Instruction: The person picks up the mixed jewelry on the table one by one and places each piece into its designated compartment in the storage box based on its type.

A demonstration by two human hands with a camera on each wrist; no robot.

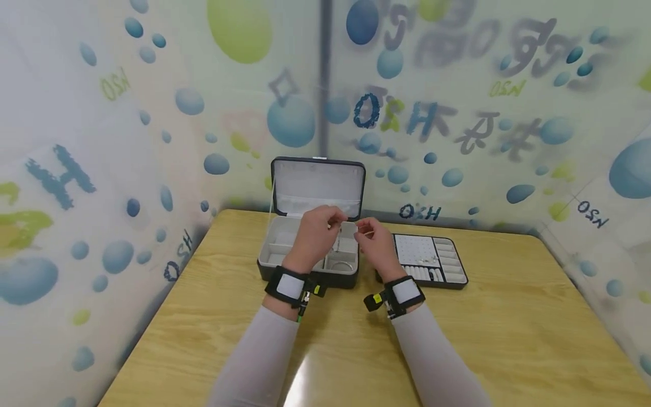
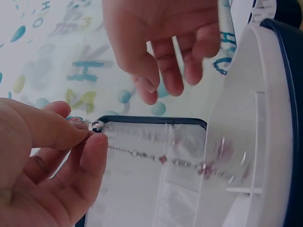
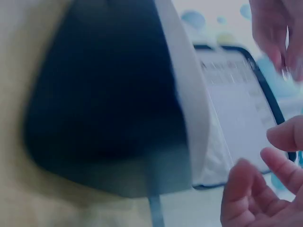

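My left hand (image 1: 314, 236) is above an opened jewelry box (image 1: 333, 278), thumb and fingertips pinching one end of a chain bracelet (image 2: 175, 162). The silvery chain carries pinkish-red charms and dangles toward the box's compartments. My right hand (image 1: 377, 247) hovers over the box's right edge, its fingers loosely bent with nothing between them in the right wrist view. A round bangle (image 1: 341, 265) lies in the front right compartment. The box's lid (image 1: 319, 183) stands raised at the back.
Right of the box lies a removable jewelry tray (image 1: 465, 283) with a white earring panel (image 1: 413, 246), ring slots and side compartments; my right hand and wrist partly cover its left side. Both sit on a wooden table (image 1: 488, 328) against a patterned wall covering.
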